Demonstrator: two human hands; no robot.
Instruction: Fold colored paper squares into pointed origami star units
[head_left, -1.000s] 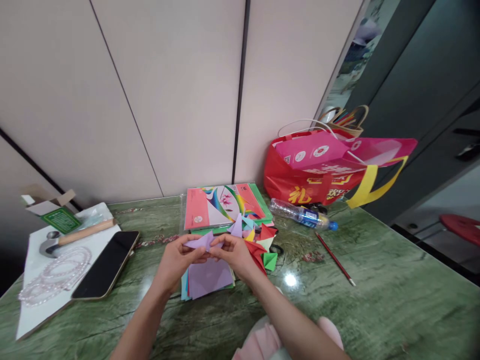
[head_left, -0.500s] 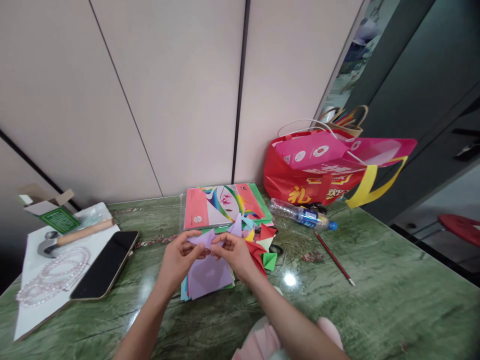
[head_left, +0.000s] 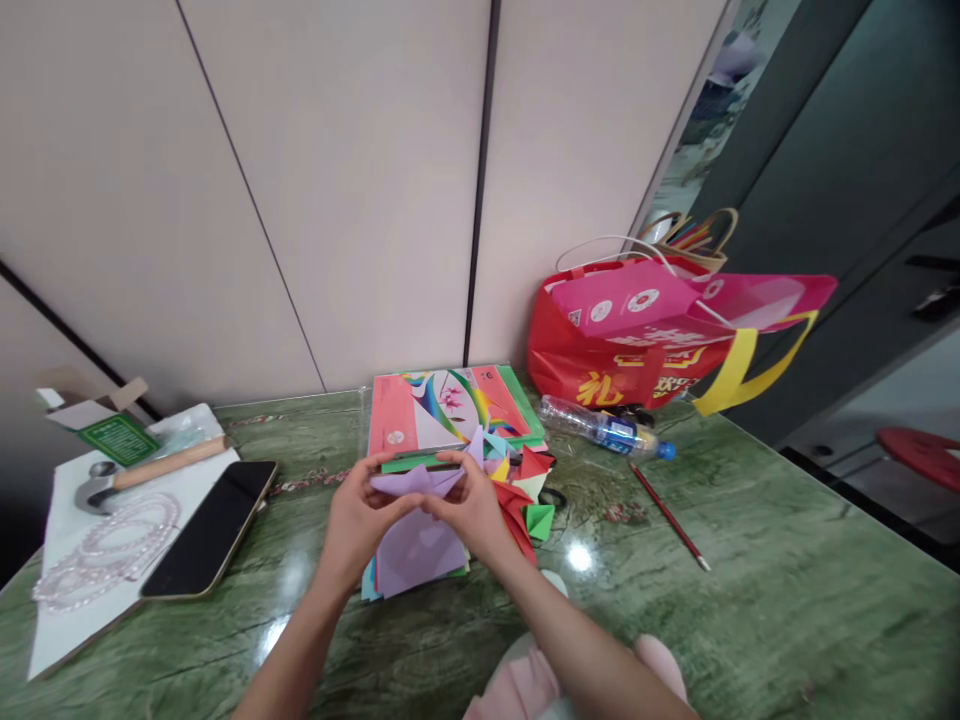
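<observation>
Between my two hands is a small folded purple paper boat shape, long and low with a raised peak in the middle. My left hand grips its left end, the thumb on the near side. At the other end my right hand pinches it, and both thumbs nearly meet at the lower edge. Beneath the hands lies a stack of square coloured paper with a purple sheet on top. Right beside my right hand sits a heap of folded paper pieces in red, green, yellow, blue and purple.
Behind the hands lies a coloured-paper pack. To the right are a plastic bottle, a red pencil and a red gift bag. On the left are a phone, a hammer, bead strings and a small box.
The purple paper has been turned and spread wider, now showing a long boat-like outline. My hands have moved slightly apart, with fingers around its ends.
</observation>
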